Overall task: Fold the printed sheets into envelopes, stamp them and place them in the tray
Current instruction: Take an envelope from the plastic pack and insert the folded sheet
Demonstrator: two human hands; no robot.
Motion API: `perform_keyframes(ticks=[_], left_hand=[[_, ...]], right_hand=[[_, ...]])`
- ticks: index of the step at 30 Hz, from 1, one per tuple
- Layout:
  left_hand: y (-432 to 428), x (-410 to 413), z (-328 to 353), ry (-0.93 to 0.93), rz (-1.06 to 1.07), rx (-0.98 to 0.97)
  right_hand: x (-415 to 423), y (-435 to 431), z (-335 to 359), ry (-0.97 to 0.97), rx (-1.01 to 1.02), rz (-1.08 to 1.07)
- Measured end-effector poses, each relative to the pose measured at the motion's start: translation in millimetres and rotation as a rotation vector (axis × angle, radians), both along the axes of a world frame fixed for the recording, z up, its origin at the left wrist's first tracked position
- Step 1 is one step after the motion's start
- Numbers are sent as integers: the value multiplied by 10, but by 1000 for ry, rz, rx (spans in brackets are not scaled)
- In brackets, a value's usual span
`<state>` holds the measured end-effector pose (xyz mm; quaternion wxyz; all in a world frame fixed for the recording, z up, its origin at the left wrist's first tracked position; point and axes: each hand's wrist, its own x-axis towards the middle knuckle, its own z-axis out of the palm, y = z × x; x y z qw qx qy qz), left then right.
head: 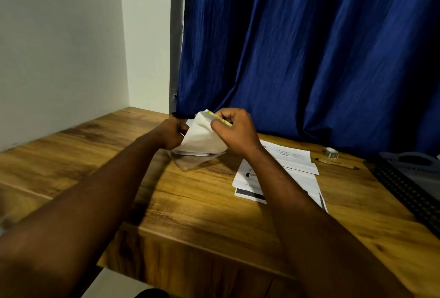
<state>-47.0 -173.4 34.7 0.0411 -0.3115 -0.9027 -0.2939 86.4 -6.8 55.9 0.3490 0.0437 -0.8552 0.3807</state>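
Both hands work above the far edge of the wooden bench point(190, 202), close to the blue curtain point(309, 47). The left hand point(172, 136) grips the left side of a white envelope point(200, 138), fingers curled tight on it. The right hand point(234, 130) pinches the envelope's upper right part, where a yellow strip point(220, 117) shows between the fingers. The envelope is lifted and tilted, its lower edge just over a clear plastic sleeve point(190, 163) lying on the bench. Printed sheets point(290, 166) lie toward the right, partly under the right forearm. Near the far right corner sit a pen point(337, 163), a small stamp-like block point(330, 152) and a dark tray point(409, 183) at the right edge.
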Motion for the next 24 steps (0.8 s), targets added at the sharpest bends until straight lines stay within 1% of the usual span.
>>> perform_keyframes(ticks=[3, 5, 7, 9, 13, 15, 18, 20, 23, 24], left_hand=[[-17, -13, 5, -75, -14, 0], [-31, -28, -13, -187, -42, 4], [-50, -82, -30, -299, -44, -35], [-46, -129, -41, -346, -20, -80], [-13, -155, -38, -415, 19, -76], [7, -122, -33, -438, 24, -60], [59, -118, -52, -468, 2, 41], [107, -150, -77, -423, 4, 50], [191, -96, -85, -419, 65, 83], [231, -101, -89, -368, 87, 106]], right_hand=[[23, 70, 119, 66, -91, -30], [47, 150, 171, 133, -180, -96], [81, 242, 205, 185, -268, -148], [128, 332, 253, 206, -332, -184], [213, 454, 391, 233, -428, -197], [261, 542, 473, 244, -497, -197], [332, 732, 553, 275, -639, -257], [389, 838, 561, 309, -776, -280], [437, 998, 481, 330, -990, -303], [442, 1051, 430, 312, -1048, -298]])
